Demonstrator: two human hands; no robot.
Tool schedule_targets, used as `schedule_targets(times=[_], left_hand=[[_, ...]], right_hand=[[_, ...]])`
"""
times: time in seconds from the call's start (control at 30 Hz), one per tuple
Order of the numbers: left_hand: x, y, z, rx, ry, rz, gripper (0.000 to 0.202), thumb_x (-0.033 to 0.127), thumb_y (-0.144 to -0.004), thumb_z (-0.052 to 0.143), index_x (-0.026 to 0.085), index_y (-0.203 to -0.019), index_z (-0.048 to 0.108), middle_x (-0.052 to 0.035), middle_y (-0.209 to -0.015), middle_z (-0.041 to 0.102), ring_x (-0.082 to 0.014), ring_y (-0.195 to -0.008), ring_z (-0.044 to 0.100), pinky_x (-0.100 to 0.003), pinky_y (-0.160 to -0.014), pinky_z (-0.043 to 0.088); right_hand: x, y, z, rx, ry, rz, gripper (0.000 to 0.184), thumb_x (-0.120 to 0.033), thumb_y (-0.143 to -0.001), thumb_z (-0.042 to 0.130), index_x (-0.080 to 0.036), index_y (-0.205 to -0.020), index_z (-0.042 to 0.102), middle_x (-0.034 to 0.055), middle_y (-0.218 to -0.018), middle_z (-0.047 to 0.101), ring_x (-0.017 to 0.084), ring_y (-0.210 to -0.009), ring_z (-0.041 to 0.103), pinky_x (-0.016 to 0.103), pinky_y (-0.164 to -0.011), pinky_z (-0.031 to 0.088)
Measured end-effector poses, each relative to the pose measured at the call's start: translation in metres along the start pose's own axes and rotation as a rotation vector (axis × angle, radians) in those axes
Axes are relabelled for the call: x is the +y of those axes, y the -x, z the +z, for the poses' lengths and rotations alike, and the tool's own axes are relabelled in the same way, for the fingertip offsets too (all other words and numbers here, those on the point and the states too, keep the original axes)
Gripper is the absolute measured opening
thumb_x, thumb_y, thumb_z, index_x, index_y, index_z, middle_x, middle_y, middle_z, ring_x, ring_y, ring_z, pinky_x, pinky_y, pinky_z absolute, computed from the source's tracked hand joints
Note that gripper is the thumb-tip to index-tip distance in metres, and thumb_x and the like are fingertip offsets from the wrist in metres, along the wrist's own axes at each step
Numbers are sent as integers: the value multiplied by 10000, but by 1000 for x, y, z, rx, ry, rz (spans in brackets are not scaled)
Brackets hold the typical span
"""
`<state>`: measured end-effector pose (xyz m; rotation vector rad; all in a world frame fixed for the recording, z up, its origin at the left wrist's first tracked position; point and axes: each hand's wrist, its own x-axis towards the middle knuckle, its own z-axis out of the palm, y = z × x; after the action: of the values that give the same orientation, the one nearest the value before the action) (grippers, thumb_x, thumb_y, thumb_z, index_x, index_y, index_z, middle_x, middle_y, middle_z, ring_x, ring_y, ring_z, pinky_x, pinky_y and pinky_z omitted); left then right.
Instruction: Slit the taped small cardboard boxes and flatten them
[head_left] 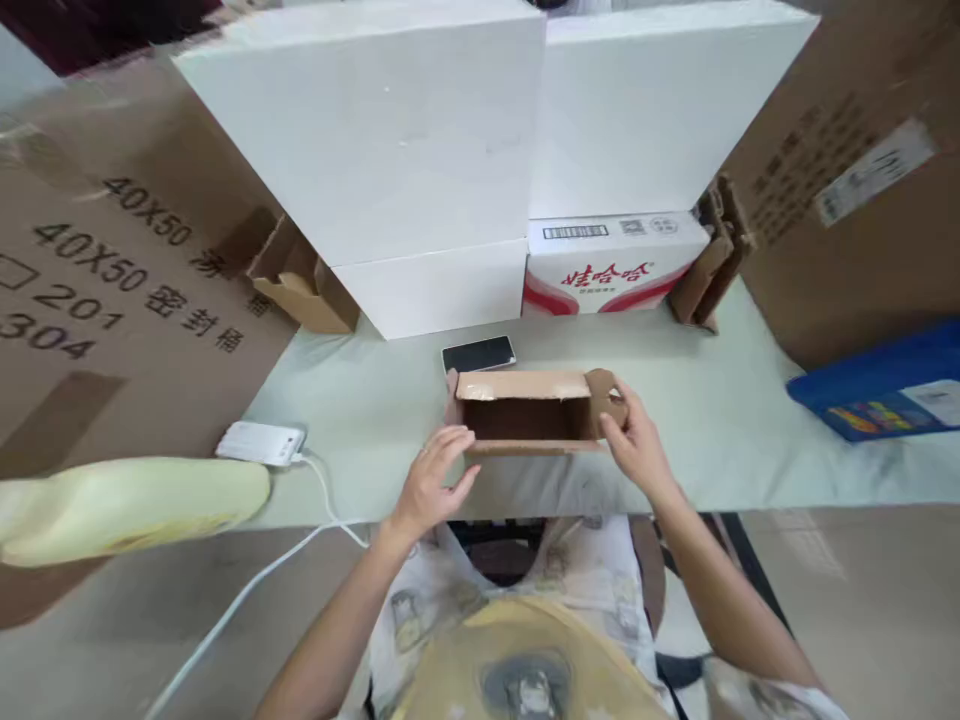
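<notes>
A small brown cardboard box (525,386) lies near the table's front edge, its open side facing me and its inside dark. Its end flaps stick out at both sides. My right hand (637,445) pinches the right flap (600,395) between thumb and fingers. At the box's near left corner rests my left hand (436,478), fingers extended against the cardboard and thumb spread apart from them. Just behind the box lies a smartphone (480,354) with a dark screen, its near edge close to the box.
Large white boxes (442,130) and a printed white-and-red carton (607,265) wall off the back. Tall cardboard panels stand left and right. A white power bank (261,443) with a cable, a pale yellow object (135,505) and a blue package (877,390) lie at the sides.
</notes>
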<state>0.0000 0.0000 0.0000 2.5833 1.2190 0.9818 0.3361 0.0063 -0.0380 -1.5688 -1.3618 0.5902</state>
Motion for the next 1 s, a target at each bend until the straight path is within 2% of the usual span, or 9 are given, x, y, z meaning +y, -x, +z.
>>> schedule_targets(times=[0.13,0.3,0.4,0.5,0.57,0.67,0.8,0.9,1.0], left_hand=[[-20,-7,-20,-109,-42,-12,326,205,-945,620,197,-1269,657,-136,-1210,751,-293,-1331,618,-483,-1065,568],[-18,-22,-22,-269,-84,-24,151,194,-936,641,229,-985,780,-91,-1185,775,-359,-1373,569,-745,-1196,318],[-6,-29,-23,-322,-107,-61,216,149,-944,590,224,-951,792,-110,-1185,772,-374,-1292,624,-896,-1143,44],[4,-38,-29,-380,-100,-89,189,126,-896,630,204,-860,799,-150,-1398,671,-405,-1390,548,-867,-1162,-31],[6,-46,-33,-417,-79,-112,143,143,-860,682,195,-788,794,-150,-1540,554,-424,-1481,444,-822,-1201,-30],[3,-58,-37,-443,-29,-184,157,160,-858,681,180,-740,781,-149,-1643,421,-442,-1561,296,-807,-1205,-34],[-6,-71,-38,-433,96,-336,190,234,-884,653,183,-741,767,-121,-1639,439,-421,-1591,222,-795,-1200,-46],[-18,-80,-35,-387,221,-496,283,333,-931,608,194,-719,733,-83,-1498,608,-371,-1571,287,-743,-1233,-36],[-32,-90,-27,-320,361,-720,422,465,-1007,506,181,-775,716,-89,-1199,754,-338,-1397,532,-651,-1240,257]], right_hand=[[8,-11,-1,40,-22,-53,700,-482,-926,550,-197,-1550,411,183,-1530,532,292,-1298,618,503,-1118,502],[6,-9,-6,-65,50,-191,365,-388,-987,467,-233,-1195,723,137,-1213,712,267,-1159,685,477,-1043,552],[-6,-8,-14,-57,170,-262,296,-301,-961,512,-222,-1054,781,172,-1457,564,333,-1391,543,542,-1120,486],[-21,-16,-23,-150,439,-401,344,-135,-892,514,-226,-1084,786,141,-1668,344,405,-1575,274,688,-1231,262],[-27,-26,-27,-318,490,-392,495,-72,-824,512,-222,-1240,735,166,-1652,380,424,-1563,292,759,-1229,151],[-27,-48,-28,-493,368,-275,699,-99,-744,552,-161,-1438,603,226,-1541,509,430,-1456,452,740,-1222,227],[-16,-76,-28,-497,211,-197,684,-206,-740,575,-172,-1422,625,180,-1483,579,374,-1414,513,591,-1235,355],[-10,-87,-26,-481,48,-123,527,-333,-803,585,-239,-1308,703,117,-1483,604,338,-1430,514,549,-1241,360],[-9,-87,-23,-476,-149,-43,558,-596,-857,563,-254,-1274,707,103,-1408,673,321,-1341,601,501,-1138,477]])
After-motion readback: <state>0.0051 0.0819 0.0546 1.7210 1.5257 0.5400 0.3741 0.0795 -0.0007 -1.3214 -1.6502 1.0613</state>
